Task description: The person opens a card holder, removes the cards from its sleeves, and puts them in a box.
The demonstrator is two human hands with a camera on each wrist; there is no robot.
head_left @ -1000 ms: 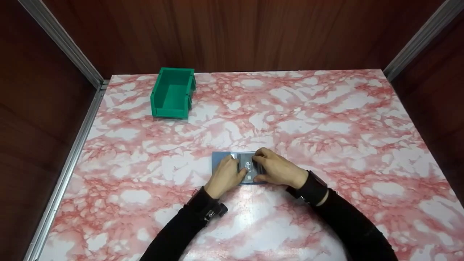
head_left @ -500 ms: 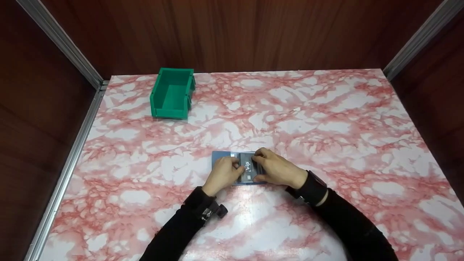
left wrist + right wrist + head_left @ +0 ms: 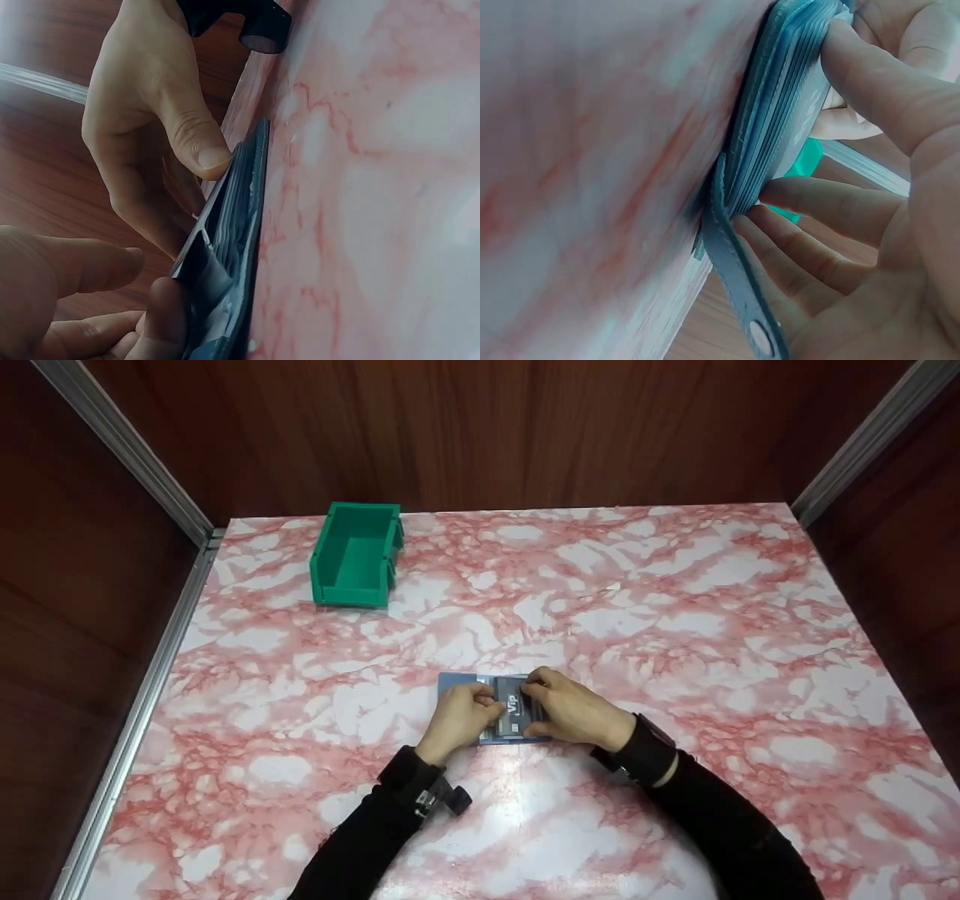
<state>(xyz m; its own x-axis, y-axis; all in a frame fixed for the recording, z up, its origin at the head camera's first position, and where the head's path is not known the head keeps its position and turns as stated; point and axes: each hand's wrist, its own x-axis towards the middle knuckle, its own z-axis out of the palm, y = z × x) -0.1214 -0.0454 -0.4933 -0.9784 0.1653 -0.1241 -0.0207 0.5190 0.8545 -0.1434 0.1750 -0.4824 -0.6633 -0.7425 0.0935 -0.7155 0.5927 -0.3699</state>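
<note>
A blue card holder point(image 3: 457, 679) lies unfolded on the table, its stack of clear sleeves point(image 3: 780, 112) on the right half. The top sleeve shows a dark grey card point(image 3: 512, 706) marked "Vip". My left hand point(image 3: 459, 716) pinches at the left edge of this sleeve, thumb and index finger close together in the head view. Around the right side of the stack, my right hand point(image 3: 577, 709) grips it, thumb on the near edge and fingers on the far one. A strap with a snap button point(image 3: 742, 281) sticks out beneath the right hand. The left wrist view shows the sleeves point(image 3: 240, 187) fanned slightly apart.
A green bin point(image 3: 352, 596) stands at the back left of the table. The red-and-white marbled table top point(image 3: 675, 645) is bounded by dark wooden panels point(image 3: 525, 435) and metal rails point(image 3: 127, 450).
My left thumb has drawn back from the card's face to its left edge, and the left fingers have curled in. The right hand keeps its place on the card holder.
</note>
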